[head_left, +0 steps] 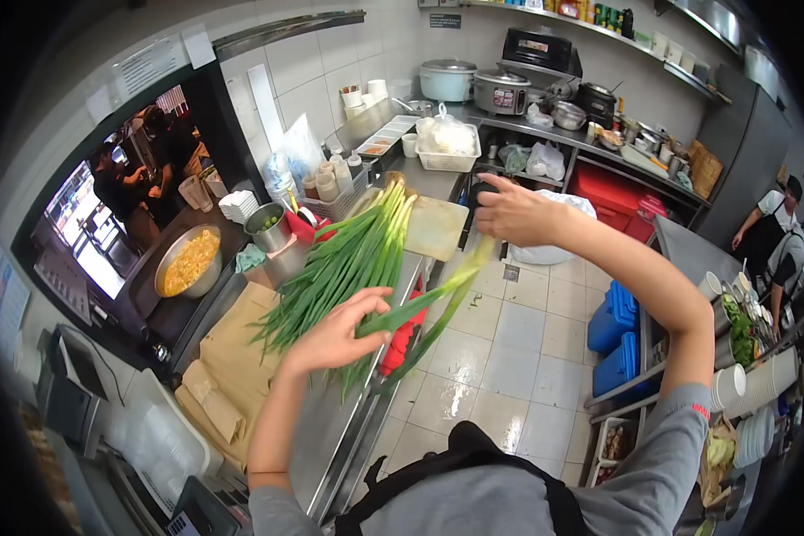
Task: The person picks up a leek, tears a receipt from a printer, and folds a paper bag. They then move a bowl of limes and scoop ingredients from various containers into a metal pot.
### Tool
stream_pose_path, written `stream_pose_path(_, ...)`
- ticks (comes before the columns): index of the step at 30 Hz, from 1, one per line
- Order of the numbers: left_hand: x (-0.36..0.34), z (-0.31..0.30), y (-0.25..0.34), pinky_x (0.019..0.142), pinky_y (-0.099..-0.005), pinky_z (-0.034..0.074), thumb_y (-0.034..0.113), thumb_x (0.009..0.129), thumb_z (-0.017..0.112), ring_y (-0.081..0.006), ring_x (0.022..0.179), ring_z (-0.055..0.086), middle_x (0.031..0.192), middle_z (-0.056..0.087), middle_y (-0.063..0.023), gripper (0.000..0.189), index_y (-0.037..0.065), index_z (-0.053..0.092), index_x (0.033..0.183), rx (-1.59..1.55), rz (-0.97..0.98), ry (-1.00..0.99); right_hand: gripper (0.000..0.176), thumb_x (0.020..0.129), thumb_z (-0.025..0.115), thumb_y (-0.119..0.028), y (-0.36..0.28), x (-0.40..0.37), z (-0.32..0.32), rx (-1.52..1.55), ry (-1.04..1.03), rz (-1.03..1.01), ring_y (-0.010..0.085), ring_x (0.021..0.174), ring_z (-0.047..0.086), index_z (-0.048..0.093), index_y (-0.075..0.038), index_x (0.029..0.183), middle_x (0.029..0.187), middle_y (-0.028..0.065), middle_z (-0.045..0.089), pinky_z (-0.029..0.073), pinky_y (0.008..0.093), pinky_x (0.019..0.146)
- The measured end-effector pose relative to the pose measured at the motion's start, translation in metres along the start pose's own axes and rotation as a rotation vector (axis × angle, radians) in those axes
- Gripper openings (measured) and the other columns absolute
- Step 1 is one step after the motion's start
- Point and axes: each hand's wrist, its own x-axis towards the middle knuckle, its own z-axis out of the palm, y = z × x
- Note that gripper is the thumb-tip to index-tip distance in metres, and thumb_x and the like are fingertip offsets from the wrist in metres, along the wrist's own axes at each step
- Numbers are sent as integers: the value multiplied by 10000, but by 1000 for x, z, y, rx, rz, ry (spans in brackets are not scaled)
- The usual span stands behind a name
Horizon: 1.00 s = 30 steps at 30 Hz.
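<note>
My right hand [520, 217] is raised over the floor beside the counter, its fingers closed on the pale end of a spring onion [460, 279]. The stalk slants down to the left, and its green leaves run between the thumb and curled fingers of my left hand [338, 332]. One long leaf hangs below, past the counter edge. A large pile of spring onions [353, 255] lies on the counter by my left hand, root ends away from me. A pale cutting board [438, 229] lies at their right. A dark object behind my right fingertips is mostly hidden.
Brown paper [237, 344] covers part of the counter at left. A bowl of orange food [190, 261] sits by the serving window. Sauce bottles [328, 181] and a white basket [449, 159] stand farther back. Blue bins [613, 330] are at right; co-workers [777, 232] stand beyond.
</note>
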Motion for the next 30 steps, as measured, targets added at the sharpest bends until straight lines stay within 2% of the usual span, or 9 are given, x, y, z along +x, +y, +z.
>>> stream_pose_path(3,37,-19,-40,1004,-419,292,216,768,678,-336,1252,335,1354,323,-188,617,73,324,1253,-119,-165,-58,79,755,547,-179,52,56,22,8,-45,-155,152,946,512,610,-157,798,826,-50,585,205,467,1061)
stream_pose_path(4,50,-21,-61,1037,-436,233,243,726,735,-333,1301,247,1395,234,-226,918,101,111,1384,-232,-231,-63,105,762,552,-197,71,76,28,40,-28,-192,163,980,503,617,-162,835,857,-43,594,205,472,1059)
stream_pose_path(8,90,-23,-131,1063,-424,169,222,674,771,-321,1308,238,1398,222,-245,1076,119,2,1419,-472,-305,35,170,824,522,-204,154,155,67,273,72,-346,221,996,468,604,-123,948,932,17,571,215,469,1046)
stream_pose_path(11,119,-41,-163,1063,-429,170,206,672,758,-309,1292,268,1371,291,-231,1055,121,19,1420,-883,-288,44,200,847,507,-218,217,207,88,391,15,-426,235,1012,458,596,-119,997,965,21,573,206,484,1043)
stream_pose_path(15,133,-84,-157,862,-366,436,263,676,719,-231,1033,518,1145,517,-147,879,87,201,1364,-954,-494,267,197,841,523,-217,275,273,162,595,-30,-507,237,1023,452,592,-141,1009,951,18,576,236,485,995)
stream_pose_path(18,149,-132,-150,834,-336,438,176,716,687,-184,954,536,1080,529,-110,705,85,305,1301,-724,-693,335,231,812,564,-227,276,318,251,841,-60,-521,255,991,505,578,-132,1023,986,43,578,325,438,911)
stream_pose_path(21,165,-147,-192,934,-327,374,296,698,703,-228,1070,494,1161,506,-129,671,72,400,1253,-166,-709,403,274,789,587,-223,251,353,340,967,-6,-533,267,973,536,563,-123,1043,1015,63,575,366,401,877)
stream_pose_path(24,180,-152,-258,961,-361,353,362,689,702,-289,1108,477,1209,482,-170,698,54,414,1245,227,-729,283,280,768,604,-197,207,381,417,952,-45,-437,236,1031,527,552,-149,1039,1035,32,577,305,524,910)
stream_pose_path(30,190,-138,-365,952,-369,360,455,700,685,-308,1115,464,1205,475,-204,700,74,467,1244,111,-797,267,304,793,555,-206,148,412,511,1032,-86,-198,241,1110,484,561,-176,1096,1142,39,528,268,595,946)
